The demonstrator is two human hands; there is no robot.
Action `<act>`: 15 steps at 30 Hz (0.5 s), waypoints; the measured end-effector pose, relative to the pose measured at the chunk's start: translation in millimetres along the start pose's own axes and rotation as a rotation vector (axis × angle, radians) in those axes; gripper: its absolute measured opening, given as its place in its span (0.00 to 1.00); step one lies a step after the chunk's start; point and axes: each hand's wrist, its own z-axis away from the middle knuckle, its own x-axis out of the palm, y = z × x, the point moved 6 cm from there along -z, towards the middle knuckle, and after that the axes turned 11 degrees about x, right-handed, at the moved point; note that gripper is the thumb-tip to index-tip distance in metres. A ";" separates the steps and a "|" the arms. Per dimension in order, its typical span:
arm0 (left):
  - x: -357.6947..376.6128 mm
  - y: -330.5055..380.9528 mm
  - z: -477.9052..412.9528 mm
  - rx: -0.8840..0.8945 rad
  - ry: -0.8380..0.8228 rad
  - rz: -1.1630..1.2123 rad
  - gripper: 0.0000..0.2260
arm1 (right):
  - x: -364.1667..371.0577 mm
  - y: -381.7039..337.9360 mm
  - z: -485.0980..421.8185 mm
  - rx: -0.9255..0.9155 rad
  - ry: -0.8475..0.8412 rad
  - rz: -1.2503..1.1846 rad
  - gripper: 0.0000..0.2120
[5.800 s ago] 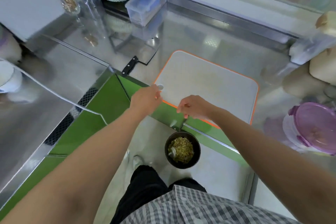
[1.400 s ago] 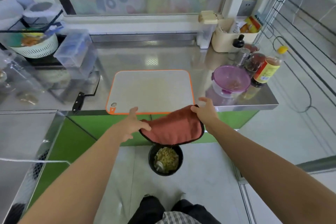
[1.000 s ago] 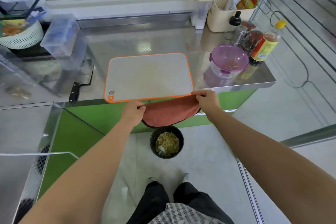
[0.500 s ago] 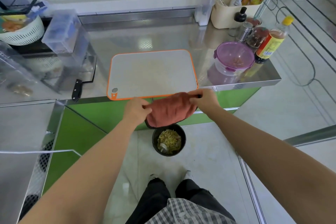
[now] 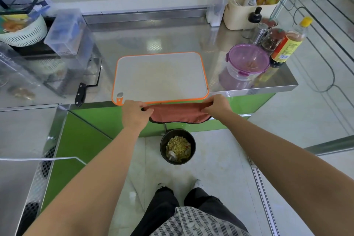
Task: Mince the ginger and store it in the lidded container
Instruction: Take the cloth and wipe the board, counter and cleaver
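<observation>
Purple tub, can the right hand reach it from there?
Probably yes: the purple tub sits on the counter just beyond the right hand, nothing standing between. But that hand grips the red cloth, so it must let go first.

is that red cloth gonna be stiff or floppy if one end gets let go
Likely floppy: the red cloth sags in a curve between the left hand and right hand. Probably light, since pinches at its ends hold it up.
</observation>
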 end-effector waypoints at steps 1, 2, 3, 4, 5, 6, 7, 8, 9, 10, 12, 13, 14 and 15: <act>-0.3 -3.4 -0.6 -0.049 -0.001 0.113 0.06 | -5.1 1.7 -1.2 -0.007 0.037 -0.008 0.08; -0.1 -5.4 -0.3 -0.101 -0.004 0.274 0.05 | -9.1 2.0 -1.1 -0.027 0.050 -0.053 0.05; 0.3 -4.1 1.2 -0.150 -0.012 0.452 0.04 | -11.4 0.2 -0.7 -0.064 0.037 -0.132 0.02; 1.1 -0.1 3.1 -0.185 -0.015 0.635 0.04 | -12.0 -0.9 -1.2 -0.093 -0.009 -0.243 0.03; 3.9 2.2 4.3 -0.223 -0.029 0.780 0.05 | -11.0 0.5 -3.1 -0.086 -0.079 -0.366 0.04; 8.9 2.6 5.7 -0.267 -0.053 0.874 0.07 | -7.6 5.1 -6.0 -0.043 -0.154 -0.485 0.04; 14.9 1.2 7.1 -0.312 -0.083 0.878 0.09 | -3.8 10.5 -6.0 0.024 -0.216 -0.530 0.06; 20.7 -1.7 8.0 -0.352 -0.098 0.823 0.11 | 0.1 16.8 -7.2 0.078 -0.239 -0.520 0.07; 26.0 -6.0 7.1 -0.383 -0.093 0.719 0.13 | 3.5 23.5 -11.9 0.110 -0.192 -0.449 0.07; 29.2 -8.8 5.9 -0.397 -0.077 0.601 0.14 | 4.7 28.0 -14.9 0.127 -0.121 -0.372 0.07; 34.9 -5.7 4.8 -0.403 -0.055 0.424 0.16 | 10.0 25.4 -13.5 0.135 -0.031 -0.312 0.13; 36.8 3.4 5.1 -0.390 -0.055 0.396 0.17 | 15.4 18.9 -11.8 0.121 -0.035 -0.325 0.15; 42.1 14.6 4.4 -0.359 -0.072 0.414 0.17 | 23.6 9.4 -8.1 0.107 -0.082 -0.349 0.15; 47.6 32.5 6.3 -0.317 -0.114 0.483 0.16 | 31.3 -3.4 0.7 0.087 -0.163 -0.400 0.16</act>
